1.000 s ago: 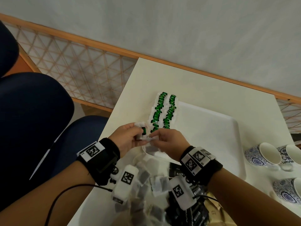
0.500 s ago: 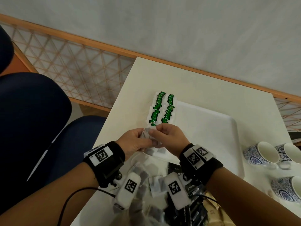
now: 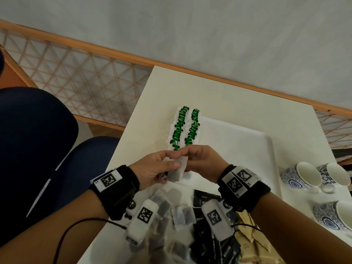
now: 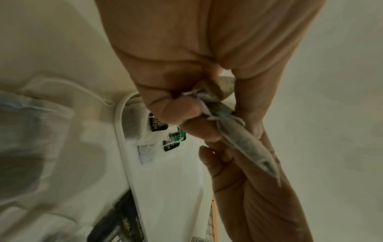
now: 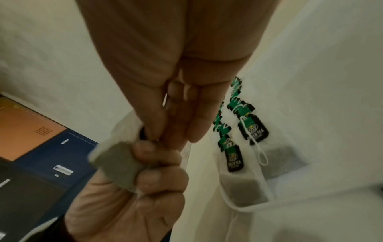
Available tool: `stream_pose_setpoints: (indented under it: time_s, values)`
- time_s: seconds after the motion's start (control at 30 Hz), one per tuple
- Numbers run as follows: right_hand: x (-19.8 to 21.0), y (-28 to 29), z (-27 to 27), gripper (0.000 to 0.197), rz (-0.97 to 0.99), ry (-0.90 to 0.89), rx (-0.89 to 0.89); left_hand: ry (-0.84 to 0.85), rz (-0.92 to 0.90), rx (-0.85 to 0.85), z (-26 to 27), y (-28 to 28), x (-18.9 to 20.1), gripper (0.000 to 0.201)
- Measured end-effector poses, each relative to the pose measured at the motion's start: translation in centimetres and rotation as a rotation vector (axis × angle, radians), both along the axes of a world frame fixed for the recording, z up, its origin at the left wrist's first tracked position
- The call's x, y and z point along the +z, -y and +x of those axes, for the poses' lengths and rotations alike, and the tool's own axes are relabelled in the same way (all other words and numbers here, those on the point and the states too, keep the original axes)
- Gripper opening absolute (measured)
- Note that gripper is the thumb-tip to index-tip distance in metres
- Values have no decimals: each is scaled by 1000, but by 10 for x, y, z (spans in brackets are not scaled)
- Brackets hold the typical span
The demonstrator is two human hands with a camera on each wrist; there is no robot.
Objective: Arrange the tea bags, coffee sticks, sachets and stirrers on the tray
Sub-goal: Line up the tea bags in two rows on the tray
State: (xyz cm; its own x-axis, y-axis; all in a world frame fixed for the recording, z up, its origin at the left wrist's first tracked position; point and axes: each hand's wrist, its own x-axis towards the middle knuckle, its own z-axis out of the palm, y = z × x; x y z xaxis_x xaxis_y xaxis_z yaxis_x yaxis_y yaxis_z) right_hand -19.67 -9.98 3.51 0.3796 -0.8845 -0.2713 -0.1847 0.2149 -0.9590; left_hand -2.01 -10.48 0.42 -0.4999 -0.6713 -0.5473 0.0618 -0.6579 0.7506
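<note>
A: Where's the tea bag [image 3: 178,171] right now?

B: In the air above the near left corner of the tray [image 3: 238,149], held between both hands. The left hand [image 3: 156,168] has its grip pinching the bag's top, where the string is bunched up. The right hand [image 3: 202,162] has its grip pressed onto the same bag from the other side, fingers together.

A: And the rest of the tea?

B: Two rows [image 3: 185,126] of bags with green tags lie along the tray's left edge, running from the far corner toward the hands. The held one would likely go at the near end of a row.

A: What could go wrong from here?

B: I'd guess the string. The left wrist view shows it looped loose around the fingers; if it snags as the bag goes down, it may drag the tag askew or tug a neighbour out of line. The rows also sit tight against the rim, so a careless drop could land the bag half over it.

A: Any room to move?

B: Plenty to the right: the tray's middle and right side are bare. The near side is crowded, with a pile of loose bags [image 3: 179,214] and black sticks [image 3: 203,199] at the desk's near edge under the wrists. Cups [image 3: 304,176] stand well apart, off the tray's right edge.
</note>
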Motion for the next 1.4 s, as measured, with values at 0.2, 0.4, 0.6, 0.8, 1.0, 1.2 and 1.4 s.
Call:
stream_pose_setpoints:
  time_s: [0.2,0.4,0.6,0.8,1.0,1.2,1.4]
  values:
    - [0,6,-17,9,-283,-475,9,122,38,238,0,5,-4,14]
    - [-6,2,-21,15,-232,-632,188,150,73,373,16,7,-10,30]
    - [-20,5,-21,27,-140,-827,354,134,80,373,17,8,-12,32]
    - [-27,9,-18,23,-235,-909,246,92,95,329,12,7,-7,30]
    - [-15,4,-4,26,-208,-623,7,55,35,325,2,5,-8,26]
    - [-9,10,3,6,-243,-513,-177,97,-71,274,-1,5,-10,28]
    - [-10,9,3,21,-295,-726,132,355,-213,318,14,8,-21,24]
